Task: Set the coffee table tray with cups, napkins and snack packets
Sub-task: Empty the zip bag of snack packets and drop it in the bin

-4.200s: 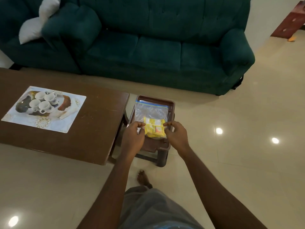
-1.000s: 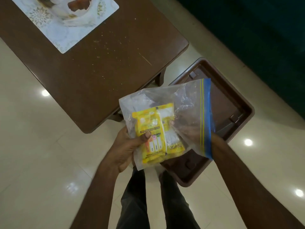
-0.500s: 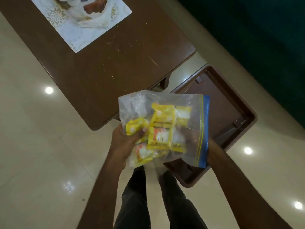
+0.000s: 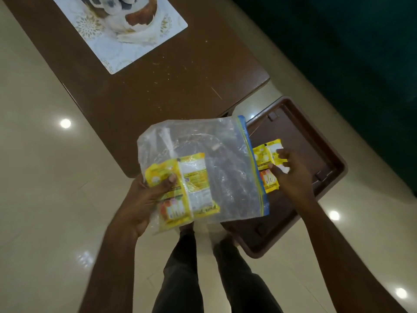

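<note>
A: Where are the snack packets?

B: My left hand (image 4: 144,199) grips the clear zip bag (image 4: 203,168), thumb pressing yellow packets (image 4: 185,188) inside. My right hand (image 4: 291,175) pinches another yellow packet (image 4: 266,159) at the bag's mouth, above the brown tray (image 4: 316,141).

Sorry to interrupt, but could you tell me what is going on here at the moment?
A person is unpacking snack packets from a clear zip bag. The left hand grips the bag around the yellow packets inside, while the right hand holds yellow packets just outside the bag's mouth, above a brown tray. The tray itself holds nothing visible. Cups sit on a placemat on the coffee table.
</note>
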